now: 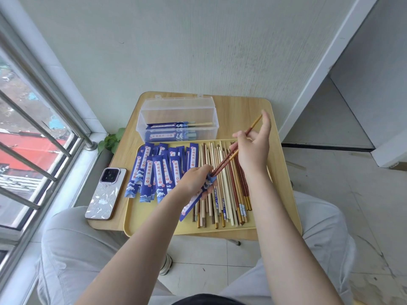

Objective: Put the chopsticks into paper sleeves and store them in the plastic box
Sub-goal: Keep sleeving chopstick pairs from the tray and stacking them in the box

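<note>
Your left hand (193,180) grips a sleeve (191,204), your right hand (253,148) pinches a red pair (233,151) entering it (two packed in the box (178,119); most remain).

Left hand (195,180) covers the blue paper sleeve's (191,202) mouth; chopstick (222,165) tips there hidden. Sleeve print too small to read. Forearms cut by the bottom edge.

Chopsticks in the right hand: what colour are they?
Reddish-brown chopsticks with yellowish-gold ends, in the head view.
</note>
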